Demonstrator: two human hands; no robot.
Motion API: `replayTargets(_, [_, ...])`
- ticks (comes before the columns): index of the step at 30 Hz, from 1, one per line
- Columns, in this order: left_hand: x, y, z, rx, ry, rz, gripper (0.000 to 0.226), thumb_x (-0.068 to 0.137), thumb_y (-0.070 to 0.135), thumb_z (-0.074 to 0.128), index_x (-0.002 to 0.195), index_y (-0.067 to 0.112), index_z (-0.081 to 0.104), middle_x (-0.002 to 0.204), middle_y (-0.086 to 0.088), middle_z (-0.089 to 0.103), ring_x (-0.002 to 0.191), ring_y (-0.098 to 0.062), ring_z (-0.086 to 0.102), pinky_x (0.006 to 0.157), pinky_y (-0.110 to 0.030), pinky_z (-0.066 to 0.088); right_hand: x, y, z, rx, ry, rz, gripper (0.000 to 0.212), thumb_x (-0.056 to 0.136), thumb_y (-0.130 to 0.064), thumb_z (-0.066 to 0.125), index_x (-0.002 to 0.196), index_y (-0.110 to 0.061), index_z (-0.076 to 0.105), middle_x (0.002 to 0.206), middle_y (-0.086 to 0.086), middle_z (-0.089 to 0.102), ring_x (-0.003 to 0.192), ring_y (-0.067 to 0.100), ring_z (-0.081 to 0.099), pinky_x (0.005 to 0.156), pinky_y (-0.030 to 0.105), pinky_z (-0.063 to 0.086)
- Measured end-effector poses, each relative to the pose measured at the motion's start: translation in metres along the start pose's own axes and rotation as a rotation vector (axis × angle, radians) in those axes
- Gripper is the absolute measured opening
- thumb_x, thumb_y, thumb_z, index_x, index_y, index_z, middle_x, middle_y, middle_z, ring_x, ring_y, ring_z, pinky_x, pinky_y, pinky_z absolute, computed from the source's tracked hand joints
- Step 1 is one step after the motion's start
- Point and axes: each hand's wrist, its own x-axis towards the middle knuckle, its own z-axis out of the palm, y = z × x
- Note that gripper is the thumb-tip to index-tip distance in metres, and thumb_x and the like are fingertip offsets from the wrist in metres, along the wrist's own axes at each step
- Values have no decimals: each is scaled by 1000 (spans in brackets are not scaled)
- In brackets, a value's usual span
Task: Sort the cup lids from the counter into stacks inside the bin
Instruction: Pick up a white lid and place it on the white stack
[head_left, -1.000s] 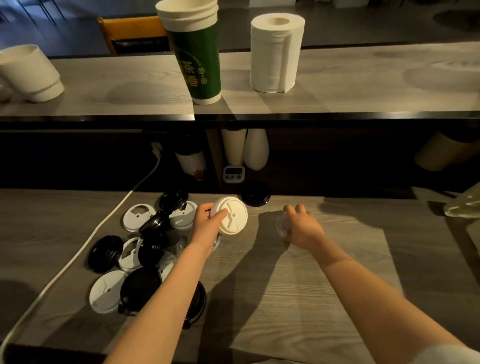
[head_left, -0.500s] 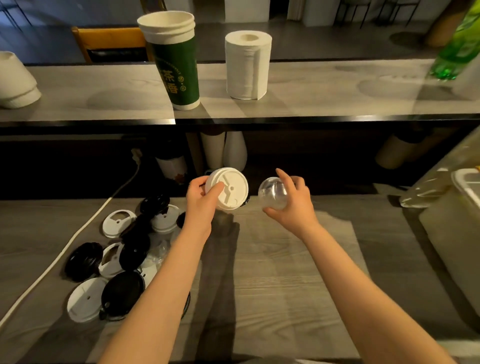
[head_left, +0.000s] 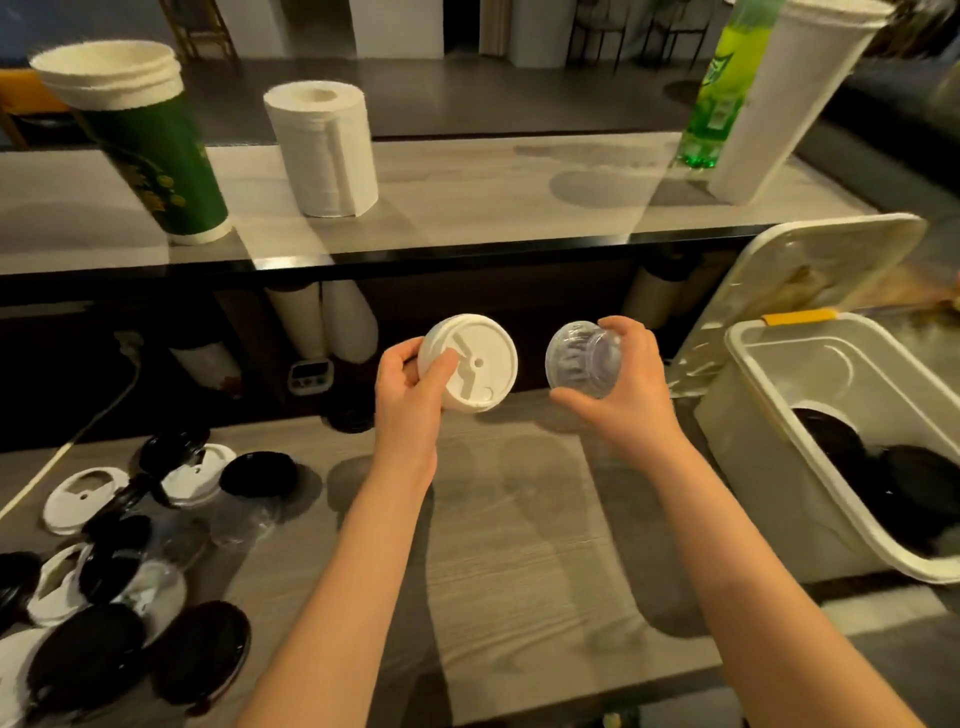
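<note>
Lids (head_left: 130, 551) mostly lie heaped on the counter (head_left: 519, 571) at eight o'clock; the bin (head_left: 810, 467) at three holds some black ones. Left hand (head_left: 410, 395) grips a white lid (head_left: 475, 364), right hand (head_left: 623, 389) a clear lid (head_left: 582, 358).

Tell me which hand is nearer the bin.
Right. The right hand, gripping a clear lid, hangs just left of the bin; the left hand, gripping a white lid, is farther left, beyond the right one.
</note>
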Motion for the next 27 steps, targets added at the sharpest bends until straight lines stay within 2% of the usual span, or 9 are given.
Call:
replayTargets(4, [-16, -11, 64, 9, -25, -25, 29, 88, 16, 61, 114, 18, 51, 112, -3, 60, 105, -20, 59, 83, -33, 51, 9, 46, -58, 19, 36, 21, 80, 68, -31, 83, 134, -20, 37, 132, 0, 39, 122, 15, 39, 98, 24, 32])
replayTargets(9, [-30, -31, 145, 21, -60, -47, 24, 88, 15, 61, 109, 20, 52, 108, -2, 61, 104, -21, 60, 82, -34, 50, 18, 108, -116, 60, 86, 44, 81, 70, -25, 82, 136, -13, 37, 131, 5, 40, 123, 19, 38, 100, 22, 28])
replayTargets(14, [-42, -51, 214, 60, -83, -56, 28, 89, 14, 59, 115, 16, 50, 107, -2, 61, 104, -20, 59, 86, -36, 49, 27, 162, -158, 125, 58, 100, 78, 76, -25, 77, 139, -17, 31, 137, 2, 33, 128, 17, 32, 104, 27, 26])
replayTargets(18, [-50, -68, 249, 66, -61, -69, 28, 89, 16, 60, 115, 18, 51, 109, -2, 60, 103, -19, 59, 86, -35, 50, 46, 204, -181, 108, 41, 126, 81, 75, -21, 76, 141, -13, 29, 139, 8, 33, 131, 24, 31, 108, 32, 25])
replayTargets(20, [-55, -72, 262, 70, -45, -76, 29, 89, 17, 60, 116, 18, 51, 109, -2, 59, 103, -19, 58, 83, -34, 51, 62, 221, -190, 121, -44, 208, 80, 73, -20, 71, 140, -19, 27, 139, 6, 35, 130, 24, 33, 106, 34, 30])
replayTargets(22, [-60, -74, 272, 71, -24, -80, 30, 89, 16, 59, 118, 15, 50, 106, 0, 59, 99, -17, 58, 75, -29, 49, 77, 233, -195, 66, -214, 278, 74, 74, -17, 68, 136, -26, 28, 138, 4, 37, 125, 27, 38, 103, 40, 37])
replayTargets(25, [-65, -74, 281, 77, 7, -71, 31, 89, 16, 58, 119, 14, 50, 104, 1, 58, 98, -15, 58, 73, -27, 47, 96, 238, -189, -126, -437, 223, 73, 75, -17, 67, 138, -25, 32, 138, 5, 39, 117, 29, 47, 94, 40, 45])
replayTargets(27, [-66, -73, 284, 79, 27, -66, 30, 89, 15, 59, 118, 14, 51, 105, 0, 59, 99, -17, 58, 75, -29, 48, 102, 237, -178, -231, -574, 184, 78, 76, -18, 68, 143, -23, 30, 143, 8, 38, 119, 28, 50, 93, 37, 46])
